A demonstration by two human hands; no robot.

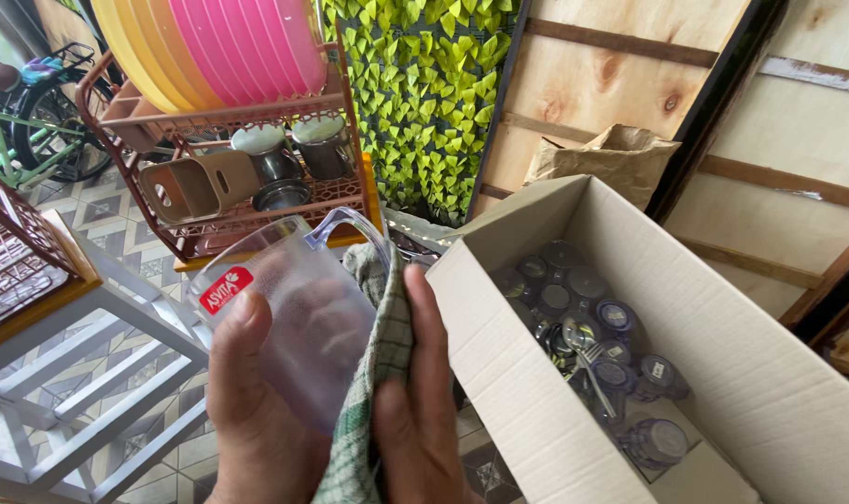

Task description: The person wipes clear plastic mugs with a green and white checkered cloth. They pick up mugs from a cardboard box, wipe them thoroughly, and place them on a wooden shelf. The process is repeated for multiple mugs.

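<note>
Mug (299, 313) — clear plastic, clasped by left hand (257, 411); right hand (420, 401) presses cloth (373, 373) (rub firmly, keep thumb braced).

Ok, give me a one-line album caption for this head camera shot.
Left hand holds a clear plastic mug while right hand presses a checked cloth against it, beside a cardboard box.
</note>
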